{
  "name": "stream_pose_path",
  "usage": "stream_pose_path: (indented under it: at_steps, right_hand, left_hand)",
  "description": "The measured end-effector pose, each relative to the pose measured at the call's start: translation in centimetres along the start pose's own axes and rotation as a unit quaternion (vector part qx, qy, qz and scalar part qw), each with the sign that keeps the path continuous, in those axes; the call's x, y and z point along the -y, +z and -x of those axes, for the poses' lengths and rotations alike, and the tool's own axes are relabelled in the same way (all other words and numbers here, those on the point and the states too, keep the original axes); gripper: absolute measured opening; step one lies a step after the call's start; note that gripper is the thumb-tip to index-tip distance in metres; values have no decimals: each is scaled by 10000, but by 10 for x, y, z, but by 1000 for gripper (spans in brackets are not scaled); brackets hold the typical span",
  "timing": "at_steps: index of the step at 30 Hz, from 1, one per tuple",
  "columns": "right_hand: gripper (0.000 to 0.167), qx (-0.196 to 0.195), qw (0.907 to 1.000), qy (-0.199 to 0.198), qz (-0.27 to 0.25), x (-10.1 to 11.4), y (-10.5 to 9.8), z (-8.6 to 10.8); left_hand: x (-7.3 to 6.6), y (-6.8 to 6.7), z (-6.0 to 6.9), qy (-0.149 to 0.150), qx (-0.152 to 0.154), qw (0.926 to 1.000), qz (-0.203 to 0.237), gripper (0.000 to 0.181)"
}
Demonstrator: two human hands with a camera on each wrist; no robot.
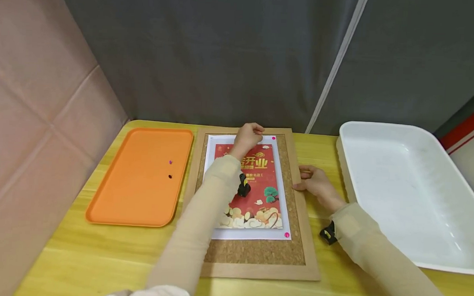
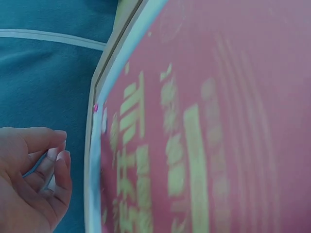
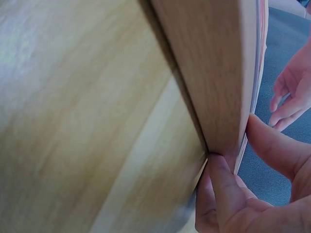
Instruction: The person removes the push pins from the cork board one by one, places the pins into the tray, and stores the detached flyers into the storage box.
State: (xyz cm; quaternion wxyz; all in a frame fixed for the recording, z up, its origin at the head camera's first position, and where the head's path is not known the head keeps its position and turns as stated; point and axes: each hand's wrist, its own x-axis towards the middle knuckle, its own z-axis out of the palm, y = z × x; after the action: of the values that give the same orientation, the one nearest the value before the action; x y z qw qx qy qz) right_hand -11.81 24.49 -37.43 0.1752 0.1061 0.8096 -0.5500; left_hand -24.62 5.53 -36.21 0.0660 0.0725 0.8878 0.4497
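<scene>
A cork board (image 1: 256, 252) with a wooden frame lies on the table, with a red and white poster (image 1: 244, 197) on it. Pink push pins show at the poster's top right corner (image 1: 273, 138) and bottom right corner (image 1: 286, 235). My left hand (image 1: 248, 139) hovers over the poster's upper edge; in the left wrist view its fingers (image 2: 58, 179) are loosely bent, with nothing visible between them. Along the board's right edge, my right hand (image 1: 316, 187) grips the frame, thumb on top and fingers against its side and underside. My left forearm hides part of the poster's left side.
To the left lies an orange tray (image 1: 136, 183) holding a purple pin (image 1: 170, 162) and a dark pin (image 1: 170, 177). A large white bin (image 1: 409, 195) stands at the right. Behind the wooden table (image 1: 97, 261) hangs a grey curtain (image 1: 209, 54).
</scene>
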Motion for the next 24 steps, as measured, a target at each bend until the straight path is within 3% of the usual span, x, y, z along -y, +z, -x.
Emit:
stream_pose_path:
  at_steps: [4,10,16,24]
  right_hand:
    - [67,9,10000,13,22,-1,0,1]
    - [67,-3,10000,-11,9,-3,1,0]
    - [65,-13,10000,-64,-34,-3,2,-1]
    - [66,-33,10000,-38,-38,-3,4,0]
  left_hand:
    - [0,13,-3,-79,-83,9999,-95,28]
    - [-4,28,-3,-9,-48,9999,141,26]
    - [-7,35,-4,198,-120,9996,-158,31]
    - [0,40,-6,157,-44,9991,-389,32]
